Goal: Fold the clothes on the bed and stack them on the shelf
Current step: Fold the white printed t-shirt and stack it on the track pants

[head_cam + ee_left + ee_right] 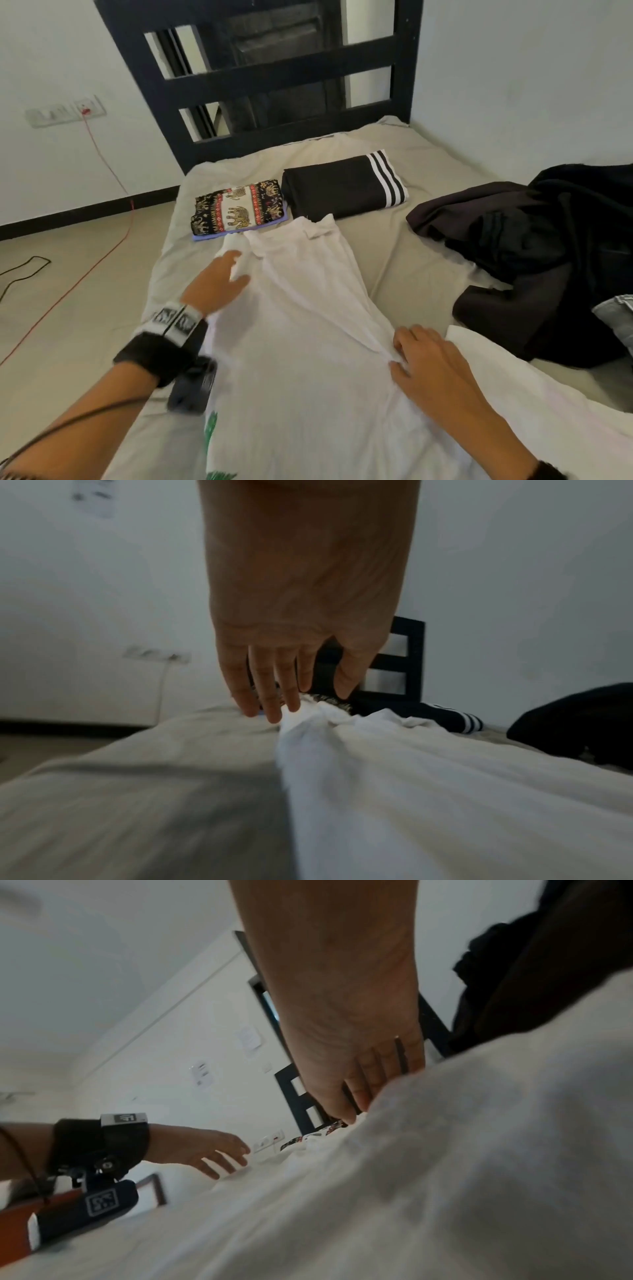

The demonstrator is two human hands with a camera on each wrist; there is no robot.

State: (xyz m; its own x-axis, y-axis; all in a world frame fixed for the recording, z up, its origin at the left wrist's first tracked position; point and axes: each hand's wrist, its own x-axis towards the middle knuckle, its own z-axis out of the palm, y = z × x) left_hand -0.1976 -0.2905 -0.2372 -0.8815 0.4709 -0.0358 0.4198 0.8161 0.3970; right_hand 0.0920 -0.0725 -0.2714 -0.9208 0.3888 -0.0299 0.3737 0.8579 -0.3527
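Note:
A long white garment (301,325) lies stretched along the bed towards the headboard, with a green print showing at its near left edge. My left hand (233,270) reaches over its far left part, fingers straight, tips touching a bunched white sleeve (308,721). My right hand (407,349) lies on the garment's right side, fingers spread and pressing on a crease. In the right wrist view that hand (356,1096) points down into the white cloth (377,1191). Neither hand grips anything.
A folded elephant-print cloth (236,209) and a folded black garment with white stripes (342,192) lie near the black headboard (274,78). A heap of dark clothes (534,246) covers the bed's right side. A red cable (102,246) runs over the floor on the left.

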